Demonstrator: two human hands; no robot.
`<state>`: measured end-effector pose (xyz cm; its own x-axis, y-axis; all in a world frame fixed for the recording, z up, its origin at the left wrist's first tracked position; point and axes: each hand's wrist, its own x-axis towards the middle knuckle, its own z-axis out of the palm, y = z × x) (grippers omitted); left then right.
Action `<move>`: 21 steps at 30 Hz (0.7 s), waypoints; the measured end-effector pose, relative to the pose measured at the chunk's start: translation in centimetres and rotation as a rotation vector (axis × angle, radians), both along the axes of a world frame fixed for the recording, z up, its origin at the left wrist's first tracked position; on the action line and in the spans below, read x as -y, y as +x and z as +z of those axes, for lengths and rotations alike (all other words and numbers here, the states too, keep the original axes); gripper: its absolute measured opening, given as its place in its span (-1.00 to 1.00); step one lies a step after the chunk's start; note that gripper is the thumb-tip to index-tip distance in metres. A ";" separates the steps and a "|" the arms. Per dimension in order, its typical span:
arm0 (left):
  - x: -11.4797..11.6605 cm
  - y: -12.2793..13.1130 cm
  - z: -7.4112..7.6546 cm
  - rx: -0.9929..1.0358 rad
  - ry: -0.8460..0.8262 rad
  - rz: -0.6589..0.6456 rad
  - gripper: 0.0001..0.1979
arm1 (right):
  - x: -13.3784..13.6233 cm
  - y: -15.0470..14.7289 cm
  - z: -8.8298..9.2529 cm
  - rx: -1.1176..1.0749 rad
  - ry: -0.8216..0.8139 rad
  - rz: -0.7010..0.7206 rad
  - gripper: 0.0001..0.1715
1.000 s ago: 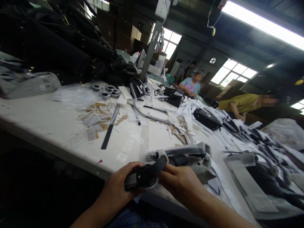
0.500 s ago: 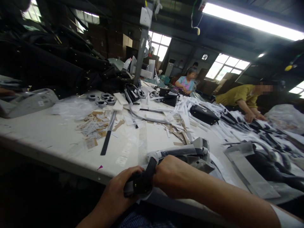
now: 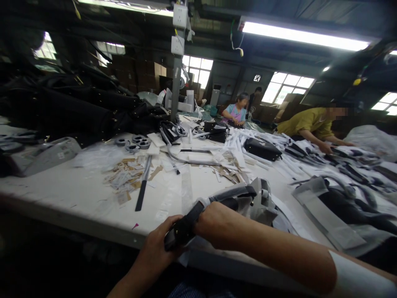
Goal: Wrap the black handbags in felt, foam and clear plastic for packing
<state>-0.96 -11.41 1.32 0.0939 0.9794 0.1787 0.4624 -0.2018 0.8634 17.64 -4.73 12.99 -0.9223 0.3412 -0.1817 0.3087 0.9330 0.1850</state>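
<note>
At the table's near edge, a black strap [image 3: 185,228] with small gold-coloured studs is bent between my hands. My left hand [image 3: 159,241] wraps round its lower end. My right hand [image 3: 214,225] is closed in a fist against its upper part, with the fingertips hidden. Just beyond, a black bag part with clear and grey wrapping [image 3: 263,194] lies on the table, partly covered by my right forearm. A wrapped strip [image 3: 228,193] runs from it towards the strap; I cannot tell whether they are joined.
On the white table [image 3: 102,207] lie paper tags [image 3: 125,176], a black-ended strip [image 3: 142,192] and ring-shaped rolls [image 3: 136,142]. A pile of black bags [image 3: 71,105] stands left. Wrapped black pieces [image 3: 338,207] lie right. Two people work across the table, one in a yellow top [image 3: 305,122].
My view has tilted up and shifted slightly. The strap lies a little straighter between my hands, and both hands keep their hold on it.
</note>
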 end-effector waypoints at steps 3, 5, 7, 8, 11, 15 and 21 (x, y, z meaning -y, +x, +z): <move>0.0 -0.2 0.1 -0.022 -0.021 0.027 -0.46 | 0.0 1.7 0.5 -0.094 -0.061 -0.060 -0.78; -0.1 -0.4 -0.1 -0.027 -0.014 0.033 -0.39 | 0.5 3.6 -0.1 -0.273 -0.073 -0.175 -0.68; -0.3 -0.5 -0.3 -0.031 0.006 0.052 -0.31 | 1.4 5.8 -1.8 -0.499 -0.070 -0.342 -0.75; -0.4 -0.6 -0.3 -0.031 0.015 0.068 -0.30 | 1.9 6.9 -3.1 -0.607 -0.072 -0.442 -0.81; -0.7 -0.4 0.0 -0.016 0.028 0.072 -0.40 | 3.3 9.6 -7.8 -0.838 -0.135 -0.731 -0.71; -0.2 0.2 0.4 0.003 0.060 0.034 -0.48 | 3.8 11.1 -14.3 -1.223 -0.505 -0.901 -0.56; 1.2 1.8 -0.7 0.043 0.048 0.062 -0.40 | 1.4 9.9 -17.7 -1.472 -0.932 -1.110 0.02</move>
<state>0.83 -12.57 0.58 0.0249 0.9733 0.2284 0.4383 -0.2160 0.8725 27.57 -6.17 -4.74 -0.0179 0.9973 -0.0709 0.1272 -0.0681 -0.9895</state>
